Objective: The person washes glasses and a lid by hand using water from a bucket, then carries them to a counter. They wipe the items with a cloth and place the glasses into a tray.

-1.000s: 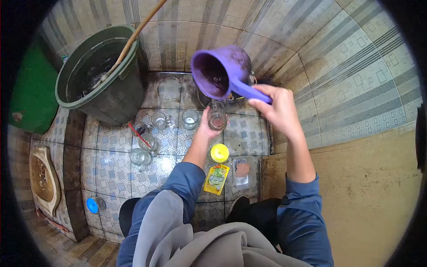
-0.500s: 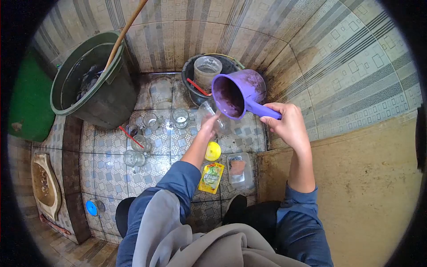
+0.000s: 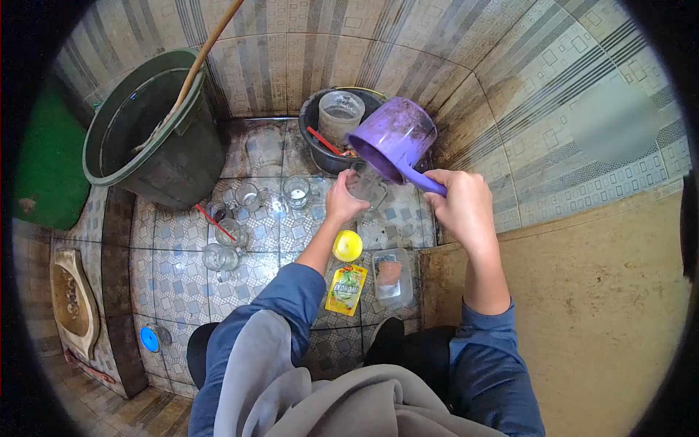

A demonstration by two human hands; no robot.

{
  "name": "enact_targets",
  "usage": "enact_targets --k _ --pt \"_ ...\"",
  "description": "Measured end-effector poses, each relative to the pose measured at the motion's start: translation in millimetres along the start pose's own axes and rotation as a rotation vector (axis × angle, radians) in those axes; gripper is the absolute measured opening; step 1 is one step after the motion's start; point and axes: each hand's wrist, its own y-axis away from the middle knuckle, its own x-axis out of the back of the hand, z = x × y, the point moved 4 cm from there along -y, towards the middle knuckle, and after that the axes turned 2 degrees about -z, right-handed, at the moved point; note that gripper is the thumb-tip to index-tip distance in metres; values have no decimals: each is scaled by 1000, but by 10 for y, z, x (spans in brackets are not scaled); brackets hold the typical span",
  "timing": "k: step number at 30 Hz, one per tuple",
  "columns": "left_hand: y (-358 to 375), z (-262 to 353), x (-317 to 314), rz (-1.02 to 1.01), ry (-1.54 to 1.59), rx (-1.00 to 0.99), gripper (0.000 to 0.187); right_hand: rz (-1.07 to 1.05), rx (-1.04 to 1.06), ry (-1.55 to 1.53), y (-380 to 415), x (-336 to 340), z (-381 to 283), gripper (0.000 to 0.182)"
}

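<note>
My right hand [image 3: 466,207] is closed round the handle of a purple water dipper [image 3: 397,138], which tilts down to the left. Water runs from its rim into a clear glass mug [image 3: 373,191]. The mug is in my left hand [image 3: 342,201], its fingers wrapped round the near side. Several more glass mugs stand or lie on the tiled floor to the left, among them one mug [image 3: 295,192] close to my left hand. A red straw [image 3: 215,223] lies across the mugs there. Below my left hand are a yellow round tub [image 3: 347,246] and a yellow soap pouch [image 3: 345,290].
Behind the dipper stands a black basin [image 3: 309,135] holding a cloudy plastic container [image 3: 340,116]. A large green bucket [image 3: 182,164] with a wooden stick is at left. A clear tray [image 3: 402,280] with a sponge lies near my foot. A low wall [image 3: 553,306] borders the right.
The dipper has tipped further down, and water now pours into the glass mug. My left hand has turned the mug under the dipper's rim. My right hand has shifted slightly left.
</note>
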Motion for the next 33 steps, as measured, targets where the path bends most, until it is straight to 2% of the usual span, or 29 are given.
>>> enact_targets --k 1,3,4,6,7,9,10,11,13,14,16,17,19,20,21,23,25,26,27,29,30,32,33 --pt "-5 1 5 1 0 1 78 -1 1 0 -3 0 -1 25" --pt "-2 -35 10 -86 -112 222 66 57 -24 -24 -9 25 13 25" --pt "-3 18 34 -85 -114 221 66 58 -24 -26 -16 35 8 25" --pt "159 -32 -98 -382 574 850 54 78 -61 -71 -18 63 6 25" --pt "164 -183 -160 -378 569 853 54 76 -61 -78 -6 46 16 25" --pt "131 -387 -399 -515 1399 1021 55 117 0 -90 -45 81 19 23" --pt "159 -347 -362 -488 1435 1083 54 130 16 -100 -73 145 -9 23" --pt "175 -294 -325 -512 1452 1185 55 126 45 -127 -94 211 -64 23" --pt "194 108 92 -502 782 999 54 123 111 -177 -156 337 -224 23" --pt "157 174 246 -460 780 989 54 122 145 -256 -195 398 -325 24" --pt "167 295 571 -747 564 809 55 107 206 -394 -282 479 -590 24" --pt "220 298 802 -696 578 816 55 76 218 -525 -337 482 -751 24" --pt "300 415 1370 -551 370 588 55 48 268 -646 -505 420 -1136 24" --pt "317 213 1624 -472 410 493 54 43 285 -770 -623 313 -1338 25" --pt "490 184 1910 -413 432 509 54 4 292 -826 -771 161 -1559 25" --pt "902 372 2621 -10 526 204 60 -149 331 -1057 -1047 -214 -2073 23" --pt "1370 251 3212 349 170 34 68 -267 379 -1061 -1372 -718 -2584 21" --pt "1678 300 3449 538 -26 73 72 -246 449 -895 -1492 -949 -2855 24" --pt "1969 183 3568 597 -29 112 72 -206 458 -606 -1562 -1112 -3091 25" --pt "2619 57 3808 1029 -324 81 72 -28 514 -116 -1699 -1444 -3502 23" --pt "2898 -88 3838 1071 -332 130 72 -37 534 -6 -1708 -1552 -3679 24" --pt "3512 -422 3870 1359 -334 191 70 -51 566 172 -1760 -1715 -3929 27" --pt "3763 -568 3870 1388 -341 223 70 -53 577 240 -1809 -1786 -4025 29"
